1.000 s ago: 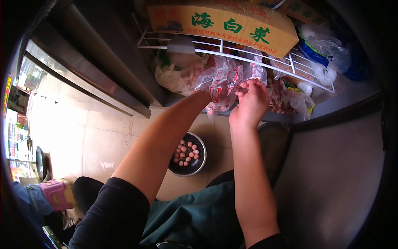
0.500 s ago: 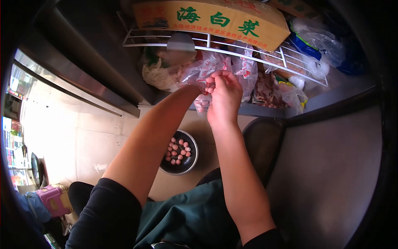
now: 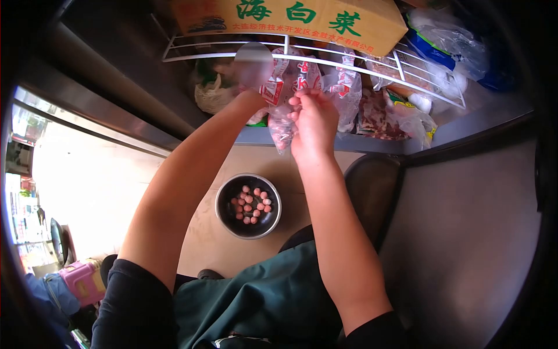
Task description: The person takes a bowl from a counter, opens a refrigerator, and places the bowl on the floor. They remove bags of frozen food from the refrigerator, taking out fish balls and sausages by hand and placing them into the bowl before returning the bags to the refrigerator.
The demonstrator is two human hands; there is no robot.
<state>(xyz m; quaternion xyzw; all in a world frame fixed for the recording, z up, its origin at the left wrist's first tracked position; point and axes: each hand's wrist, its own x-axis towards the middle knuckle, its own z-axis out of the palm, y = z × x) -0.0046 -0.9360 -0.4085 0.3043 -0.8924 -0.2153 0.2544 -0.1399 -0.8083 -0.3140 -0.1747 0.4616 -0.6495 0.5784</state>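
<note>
A clear plastic bag (image 3: 281, 129) with red print and pinkish balls in its lower end hangs between my hands at the front of the freezer compartment. My right hand (image 3: 314, 121) is closed, its thumb and fingers pinching the bag's right side. At the bag's left side is my left hand (image 3: 253, 100), closed on the plastic, its fingers largely hidden behind the wrist and a blurred patch. Below on the floor stands a dark bowl (image 3: 277, 216) with a metal rim. Several pink meatballs (image 3: 248, 199) lie in it.
Above my hands runs a white wire rack (image 3: 325, 63) bearing a cardboard box (image 3: 314, 23). Behind and right are bagged frozen meat (image 3: 376, 118) and other plastic bags. A dark door panel (image 3: 459, 244) stands at the right. A pink case (image 3: 83, 283) is at the lower left.
My left hand has moved left, away from my right hand, and the printed plastic now shows spread between them. The view has shifted, bringing the whole bowl out from behind my left forearm.
</note>
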